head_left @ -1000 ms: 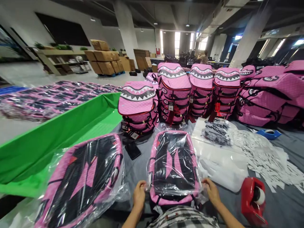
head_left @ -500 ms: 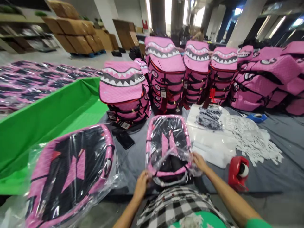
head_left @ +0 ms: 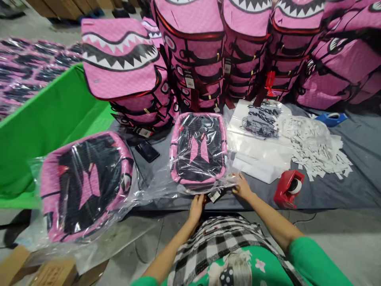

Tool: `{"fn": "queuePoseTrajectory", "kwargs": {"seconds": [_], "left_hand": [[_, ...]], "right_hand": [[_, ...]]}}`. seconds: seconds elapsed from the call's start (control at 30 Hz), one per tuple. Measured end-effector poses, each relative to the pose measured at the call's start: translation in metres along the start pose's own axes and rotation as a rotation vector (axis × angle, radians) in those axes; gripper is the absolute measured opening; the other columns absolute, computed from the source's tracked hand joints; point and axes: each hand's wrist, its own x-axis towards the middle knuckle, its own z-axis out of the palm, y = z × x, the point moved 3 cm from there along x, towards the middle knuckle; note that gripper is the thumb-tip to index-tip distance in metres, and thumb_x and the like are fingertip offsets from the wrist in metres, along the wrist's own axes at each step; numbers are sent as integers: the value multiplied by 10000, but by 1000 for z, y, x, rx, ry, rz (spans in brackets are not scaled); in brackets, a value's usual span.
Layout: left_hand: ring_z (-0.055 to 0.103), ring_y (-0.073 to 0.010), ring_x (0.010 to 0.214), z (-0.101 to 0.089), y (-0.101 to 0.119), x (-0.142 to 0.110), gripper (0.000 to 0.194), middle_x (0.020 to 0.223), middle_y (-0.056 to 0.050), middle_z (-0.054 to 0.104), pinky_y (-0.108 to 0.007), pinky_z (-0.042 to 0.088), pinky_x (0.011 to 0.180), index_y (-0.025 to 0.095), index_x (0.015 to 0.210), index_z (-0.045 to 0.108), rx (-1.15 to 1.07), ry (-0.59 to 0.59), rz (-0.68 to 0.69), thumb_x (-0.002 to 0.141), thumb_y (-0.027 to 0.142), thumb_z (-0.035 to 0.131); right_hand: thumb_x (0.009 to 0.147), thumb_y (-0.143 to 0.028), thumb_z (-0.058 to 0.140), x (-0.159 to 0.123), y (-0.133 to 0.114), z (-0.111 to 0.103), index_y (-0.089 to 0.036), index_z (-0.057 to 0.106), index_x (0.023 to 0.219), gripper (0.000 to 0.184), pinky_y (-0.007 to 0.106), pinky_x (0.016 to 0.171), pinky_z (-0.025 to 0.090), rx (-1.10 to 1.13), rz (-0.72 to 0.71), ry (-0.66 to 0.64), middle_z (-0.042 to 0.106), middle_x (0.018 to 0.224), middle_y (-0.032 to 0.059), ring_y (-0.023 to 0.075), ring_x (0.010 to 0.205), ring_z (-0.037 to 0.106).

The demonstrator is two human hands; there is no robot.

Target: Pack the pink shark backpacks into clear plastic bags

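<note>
Your left hand (head_left: 197,208) and right hand (head_left: 242,187) touch the clear bag (head_left: 166,186) — clenched or not, I cannot tell — with this pink backpack (head_left: 199,149) and another backpack (head_left: 86,186) to their left bagged, the stacks (head_left: 193,51) beyond unbagged.

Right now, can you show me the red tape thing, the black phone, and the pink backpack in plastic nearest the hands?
Red tape dispenser (head_left: 282,191): head view, on its red body.
Black phone (head_left: 147,151): head view, on its dark front.
Plastic-wrapped pink backpack (head_left: 195,150): head view, on the pink shape in its middle.
</note>
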Motion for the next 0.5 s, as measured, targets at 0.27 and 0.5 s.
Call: {"fn": "queuePoseTrajectory", "kwargs": {"seconds": [0.27,0.5], "left_hand": [[574,-360,1205,30,10,-4,404,1216,-214,680,-534,359,1109,117,1211,678,682,-16,263,955,341,460],[521,-379,1223,39,17,1,406,1169,-170,683,-503,306,1114,202,1171,699,468,-28,222,846,443,666]], "right_hand": [[898,-225,528,-21,-27,-14,-203,716,1116,289,303,801,529,95,196,-208,756,996,81,262,959,716],[837,-310,668,-22,-35,-10,-131,592,1309,510,378,926,509,90,365,-190,654,1297,200,330,1147,656]]}}
